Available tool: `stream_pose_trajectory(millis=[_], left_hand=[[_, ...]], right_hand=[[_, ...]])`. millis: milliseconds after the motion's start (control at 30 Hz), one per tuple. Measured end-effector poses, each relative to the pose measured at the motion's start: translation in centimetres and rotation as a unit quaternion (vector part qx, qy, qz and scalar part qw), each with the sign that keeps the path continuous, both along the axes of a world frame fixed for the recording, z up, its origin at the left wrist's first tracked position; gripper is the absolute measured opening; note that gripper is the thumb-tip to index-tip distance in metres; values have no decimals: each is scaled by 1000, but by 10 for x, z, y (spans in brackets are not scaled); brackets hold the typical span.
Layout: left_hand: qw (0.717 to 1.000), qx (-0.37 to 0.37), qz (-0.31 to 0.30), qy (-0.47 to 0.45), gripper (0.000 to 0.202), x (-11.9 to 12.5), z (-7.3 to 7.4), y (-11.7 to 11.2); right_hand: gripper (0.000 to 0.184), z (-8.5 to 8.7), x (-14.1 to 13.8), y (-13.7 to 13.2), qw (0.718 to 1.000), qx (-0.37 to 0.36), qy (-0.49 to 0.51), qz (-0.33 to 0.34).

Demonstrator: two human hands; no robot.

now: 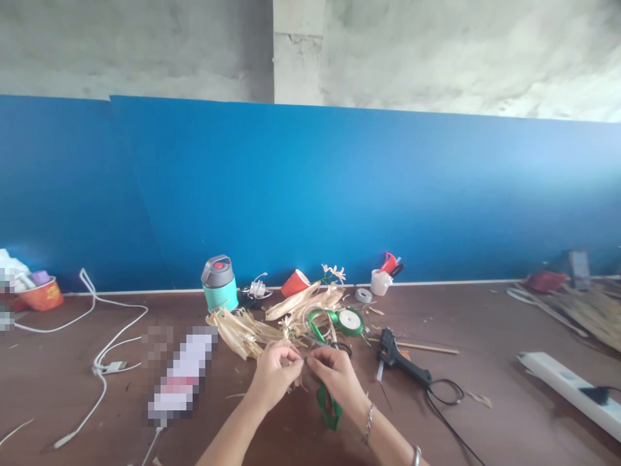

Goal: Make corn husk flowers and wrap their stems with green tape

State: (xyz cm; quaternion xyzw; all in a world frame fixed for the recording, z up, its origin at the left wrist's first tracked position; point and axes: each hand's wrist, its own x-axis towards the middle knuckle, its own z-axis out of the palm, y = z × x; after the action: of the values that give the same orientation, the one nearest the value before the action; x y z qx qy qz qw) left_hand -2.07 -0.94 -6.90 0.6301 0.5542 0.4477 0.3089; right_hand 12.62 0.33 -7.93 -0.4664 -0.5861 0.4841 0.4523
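Observation:
My left hand (274, 377) and my right hand (334, 375) meet over the brown table (485, 388), fingertips pinched together between them on a thin stem-like piece too small to name. A loop of green ribbon (328, 404) hangs below my right hand. Just beyond the hands lie dried corn husks (242, 333), a green ribbon roll (350, 321) and loose green ribbon (317, 323).
A black glue gun (400, 359) with its cord lies right of my hands. A teal lidded container (220, 285), a tipped red cup (295, 283), a white cup (380, 282) and tape roll (363, 295) stand by the blue wall. White cables (104, 343) lie left, a power strip (567, 385) right.

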Motion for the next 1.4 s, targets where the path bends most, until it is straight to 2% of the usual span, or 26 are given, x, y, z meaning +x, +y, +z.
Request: stream_pose_trajectory(millis=[533, 900, 1167, 1400], left_hand=[[996, 34, 47, 66, 15, 3, 5, -3], [996, 46, 50, 65, 16, 3, 2, -2], [997, 39, 51, 50, 15, 2, -2, -1], [999, 19, 35, 14, 16, 0, -8, 3]], right_hand=[[23, 5, 3, 0, 1000, 15, -4, -1], [23, 0, 2, 0, 999, 27, -22, -2], [34, 2, 4, 2, 999, 31, 5, -37], [21, 7, 5, 0, 997, 17, 33, -69]])
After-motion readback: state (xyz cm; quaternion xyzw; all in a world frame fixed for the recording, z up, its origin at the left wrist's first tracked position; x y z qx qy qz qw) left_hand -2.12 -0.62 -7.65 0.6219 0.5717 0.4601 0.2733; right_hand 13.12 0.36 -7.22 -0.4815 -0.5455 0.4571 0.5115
